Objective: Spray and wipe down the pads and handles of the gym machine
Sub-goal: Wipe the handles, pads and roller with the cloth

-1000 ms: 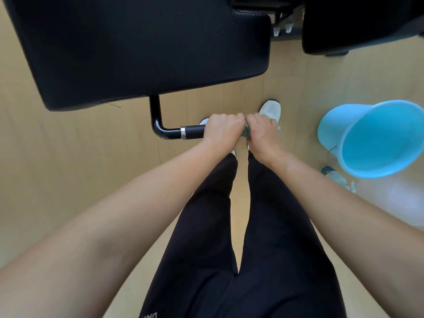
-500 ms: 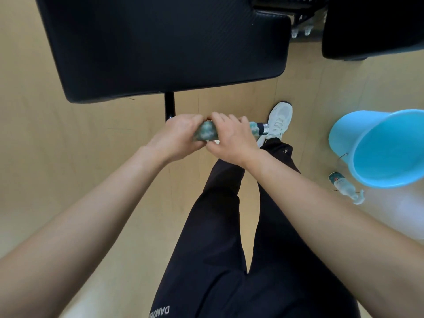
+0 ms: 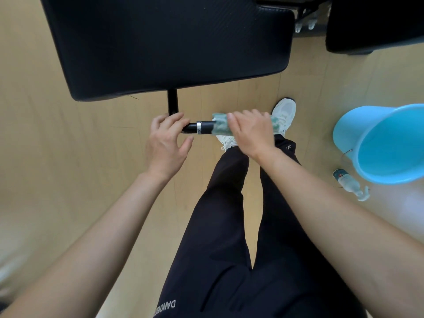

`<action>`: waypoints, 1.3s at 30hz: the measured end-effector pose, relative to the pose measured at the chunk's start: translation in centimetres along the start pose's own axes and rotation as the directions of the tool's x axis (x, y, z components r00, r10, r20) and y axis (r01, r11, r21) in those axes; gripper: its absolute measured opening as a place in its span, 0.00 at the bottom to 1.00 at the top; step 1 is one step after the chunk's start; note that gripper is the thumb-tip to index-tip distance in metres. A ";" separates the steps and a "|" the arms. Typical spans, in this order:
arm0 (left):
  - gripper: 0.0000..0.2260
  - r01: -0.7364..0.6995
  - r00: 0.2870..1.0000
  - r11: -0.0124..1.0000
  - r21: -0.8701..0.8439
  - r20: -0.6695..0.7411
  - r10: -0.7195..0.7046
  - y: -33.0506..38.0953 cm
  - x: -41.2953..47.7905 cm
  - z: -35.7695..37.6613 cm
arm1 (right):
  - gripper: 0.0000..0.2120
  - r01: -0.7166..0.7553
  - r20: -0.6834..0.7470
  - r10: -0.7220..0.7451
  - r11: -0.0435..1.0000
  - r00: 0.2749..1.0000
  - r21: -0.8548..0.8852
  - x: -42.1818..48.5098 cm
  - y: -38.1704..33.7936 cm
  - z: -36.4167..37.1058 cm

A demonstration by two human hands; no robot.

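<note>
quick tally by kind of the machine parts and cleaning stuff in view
black pads: 2
handle: 1
green cloth: 1
blue bucket: 1
spray bottle: 1
total: 6

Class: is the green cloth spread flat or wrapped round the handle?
Wrapped: the green cloth curls round the handle, gripped by the right hand.
</note>
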State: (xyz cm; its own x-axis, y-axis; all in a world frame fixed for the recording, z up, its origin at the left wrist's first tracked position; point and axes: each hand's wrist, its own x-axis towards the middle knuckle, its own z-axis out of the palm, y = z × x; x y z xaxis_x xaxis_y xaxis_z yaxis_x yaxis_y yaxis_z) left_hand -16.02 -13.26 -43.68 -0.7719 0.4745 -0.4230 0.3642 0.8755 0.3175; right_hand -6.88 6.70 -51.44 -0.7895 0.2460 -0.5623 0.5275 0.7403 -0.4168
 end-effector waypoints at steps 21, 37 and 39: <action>0.09 0.221 0.966 0.938 -0.268 -0.073 -0.248 1.1 1.2 1.4 | 0.10 -0.207 -0.171 0.358 0.800 0.918 0.563 -3.9 1.1 -0.1; 0.08 0.188 0.964 0.931 -0.312 -0.122 -0.236 0.7 1.2 2.0 | 0.15 -0.141 0.703 0.226 -0.895 0.674 0.422 -3.1 -6.0 0.7; 0.08 0.181 0.965 0.938 -0.295 -0.131 -0.227 0.6 1.3 1.9 | 0.18 -0.198 0.702 0.143 -0.903 0.698 0.381 -3.2 -8.6 1.2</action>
State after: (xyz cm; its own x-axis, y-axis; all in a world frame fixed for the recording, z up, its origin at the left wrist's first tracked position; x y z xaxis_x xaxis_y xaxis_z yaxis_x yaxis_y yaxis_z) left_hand -15.77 -11.92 -45.66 -0.8960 0.2468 -0.3692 0.0481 0.8803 0.4719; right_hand -8.52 -1.17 -46.95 -0.2550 -0.1618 -0.9533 -0.2006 -0.9556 0.2159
